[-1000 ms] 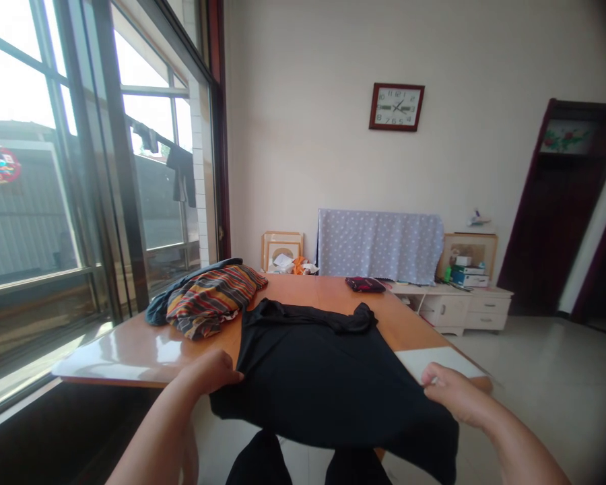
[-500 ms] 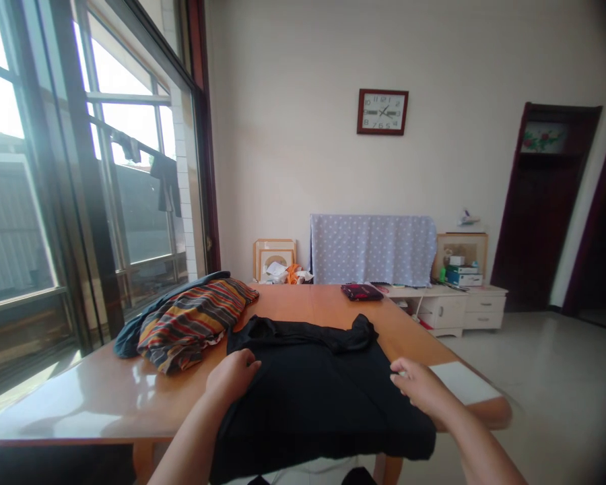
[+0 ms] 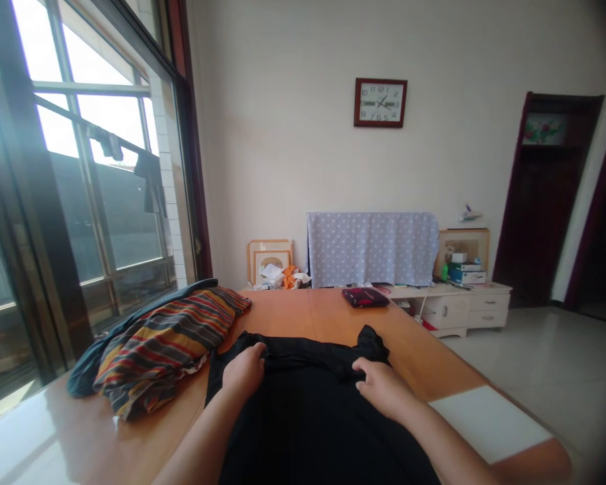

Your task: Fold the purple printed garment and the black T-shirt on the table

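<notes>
Head view: the person's left hand [image 3: 242,376] is closing narrowly on the upper edge of a black knit garment [image 3: 313,424], its fingers curled into a small gather of cloth, while the right hand [image 3: 378,385] is resting its partly curled fingers [image 3: 364,369] on the same edge near a raised fold; whether those fingers are pinching or only pressing cannot be told. The two hands are set well apart, apparently keeping the edge spread between them, and the garment is lying on the near part of an orange-brown wooden table [image 3: 277,316], its lower part running out of view below the frame. Just left of it, a striped cloth bundle [image 3: 161,350] is lying on a dark blue garment [image 3: 88,372], set aside from the working area, and a white board [image 3: 489,423] is lying at the right corner. Farther along the table, a folded dark red item [image 3: 364,297] is sitting alone. Beyond it, a polka-dot cloth [image 3: 372,249] is hanging beside picture frames [image 3: 269,259] and above a white cabinet [image 3: 475,311], and a wall clock [image 3: 380,102] is hanging above them.
</notes>
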Demonstrator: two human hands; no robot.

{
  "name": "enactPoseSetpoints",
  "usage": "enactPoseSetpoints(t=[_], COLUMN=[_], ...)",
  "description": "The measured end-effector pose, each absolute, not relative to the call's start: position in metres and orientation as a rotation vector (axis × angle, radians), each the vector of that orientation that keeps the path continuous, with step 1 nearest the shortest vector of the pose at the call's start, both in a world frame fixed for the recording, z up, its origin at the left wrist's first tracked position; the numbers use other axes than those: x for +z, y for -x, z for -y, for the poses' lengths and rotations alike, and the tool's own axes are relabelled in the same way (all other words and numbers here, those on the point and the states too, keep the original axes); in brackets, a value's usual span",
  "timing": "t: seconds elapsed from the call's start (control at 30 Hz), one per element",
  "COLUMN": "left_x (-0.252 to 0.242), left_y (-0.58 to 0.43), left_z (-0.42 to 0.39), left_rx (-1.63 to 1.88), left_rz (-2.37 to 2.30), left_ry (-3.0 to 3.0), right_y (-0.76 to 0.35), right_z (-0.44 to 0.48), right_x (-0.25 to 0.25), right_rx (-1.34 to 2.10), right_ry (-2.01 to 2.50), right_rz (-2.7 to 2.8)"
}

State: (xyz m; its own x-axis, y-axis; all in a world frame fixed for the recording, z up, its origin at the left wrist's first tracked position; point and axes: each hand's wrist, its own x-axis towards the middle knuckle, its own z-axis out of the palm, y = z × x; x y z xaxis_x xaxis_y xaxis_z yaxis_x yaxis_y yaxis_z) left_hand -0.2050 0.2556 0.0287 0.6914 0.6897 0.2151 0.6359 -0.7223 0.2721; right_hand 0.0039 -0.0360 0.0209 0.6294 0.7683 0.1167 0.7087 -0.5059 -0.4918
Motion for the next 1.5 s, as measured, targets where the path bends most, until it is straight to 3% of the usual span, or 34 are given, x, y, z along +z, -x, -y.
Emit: enactPoseSetpoints(t=[0.37,0.73,0.93,1.2,1.5], left_x=[0.022,0.035,0.033,-0.005,-0.005], left_y=[0.171,0.112,0.082,0.06,0.043], left_z=[-0.292,-0.342,-0.361,-0.377,-0.365], left_rx=[0.388,0.581,0.585,0.503,0.562], left_rz=[-0.929,-0.882,-0.901,-0.895,-0.981], left_ry=[-2.705,-1.826,-1.813,-1.912,-2.225], right_y=[-0.024,-0.089,-0.123,-0.141,-0.17], right_z=[-0.02,-0.091,-0.122,-0.134,-0.096], right_x=[0.017,0.043,0.034,-0.007,0.023], right_rx=[0.075,0.496,0.548,0.714,0.478], right_ry=[2.337,1.747,1.558,1.534,1.5], right_rz=[1.244,0.573,0.499,0.468,0.415])
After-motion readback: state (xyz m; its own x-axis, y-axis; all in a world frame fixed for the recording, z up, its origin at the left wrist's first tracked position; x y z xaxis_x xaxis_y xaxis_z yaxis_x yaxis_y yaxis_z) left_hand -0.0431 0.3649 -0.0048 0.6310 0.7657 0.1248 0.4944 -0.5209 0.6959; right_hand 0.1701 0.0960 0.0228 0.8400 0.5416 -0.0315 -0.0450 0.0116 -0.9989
